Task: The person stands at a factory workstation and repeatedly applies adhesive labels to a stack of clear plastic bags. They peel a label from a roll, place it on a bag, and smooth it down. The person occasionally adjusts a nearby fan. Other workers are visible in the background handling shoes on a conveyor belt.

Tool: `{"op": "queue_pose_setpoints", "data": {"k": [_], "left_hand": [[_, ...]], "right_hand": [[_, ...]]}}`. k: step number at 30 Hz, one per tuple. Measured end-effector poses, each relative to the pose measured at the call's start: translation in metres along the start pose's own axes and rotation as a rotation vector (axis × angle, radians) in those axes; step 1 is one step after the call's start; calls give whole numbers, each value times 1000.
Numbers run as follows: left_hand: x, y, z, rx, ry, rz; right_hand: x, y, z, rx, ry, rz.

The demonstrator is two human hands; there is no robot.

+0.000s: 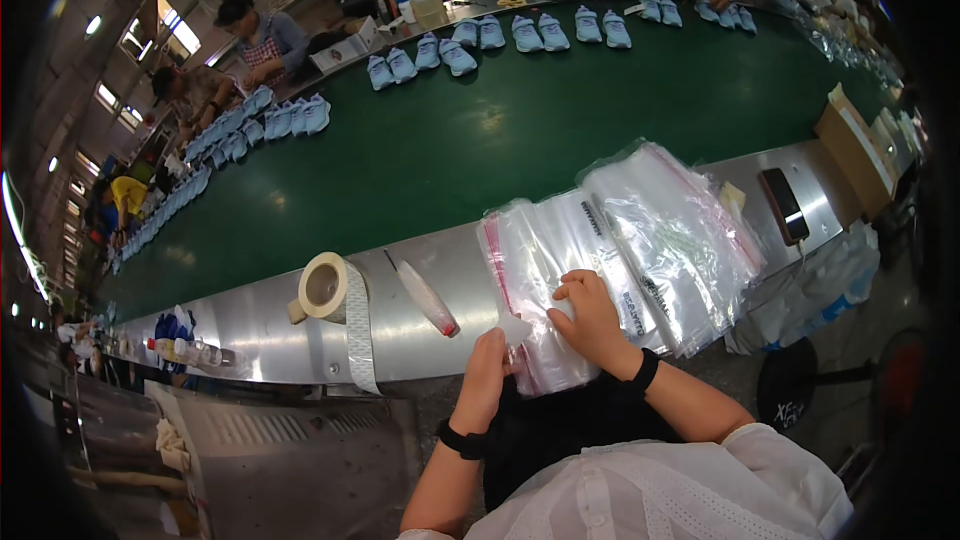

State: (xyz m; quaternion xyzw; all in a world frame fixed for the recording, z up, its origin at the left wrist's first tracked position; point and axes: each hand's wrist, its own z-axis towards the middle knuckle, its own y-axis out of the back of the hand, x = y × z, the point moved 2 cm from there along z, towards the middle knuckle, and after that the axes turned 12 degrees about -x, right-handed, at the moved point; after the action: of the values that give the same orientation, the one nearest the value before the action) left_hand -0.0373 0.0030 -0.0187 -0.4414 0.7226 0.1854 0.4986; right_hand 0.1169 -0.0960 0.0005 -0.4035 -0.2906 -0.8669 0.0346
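Observation:
Clear plastic bags with red-edged strips lie in overlapping stacks on the metal ledge in front of me. My left hand is at the near left edge of the stack, its fingers closed on a small white slip. Over the nearest bags, my right hand has its fingers curled. A pale bit shows at its thumb, too small to name. Left of the bags lies a pen-like tool with a whitish wrapped body and red end. A large roll of printed label tape trails its strip over the ledge's edge.
Past the ledge runs a green conveyor belt, with pairs of light blue shoes along its far side, where several people work. A phone and a cardboard box are at the right. A plastic bottle lies far left.

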Motion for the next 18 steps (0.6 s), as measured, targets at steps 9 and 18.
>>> {"op": "queue_pose_setpoints", "data": {"k": [9,18], "left_hand": [[-26,-26,32,129,-34,117],[-28,-48,14,293,-49,-183]], "right_hand": [[5,4,-2,-91,68,-21],[-9,-1,8,50,-586,472]]}}
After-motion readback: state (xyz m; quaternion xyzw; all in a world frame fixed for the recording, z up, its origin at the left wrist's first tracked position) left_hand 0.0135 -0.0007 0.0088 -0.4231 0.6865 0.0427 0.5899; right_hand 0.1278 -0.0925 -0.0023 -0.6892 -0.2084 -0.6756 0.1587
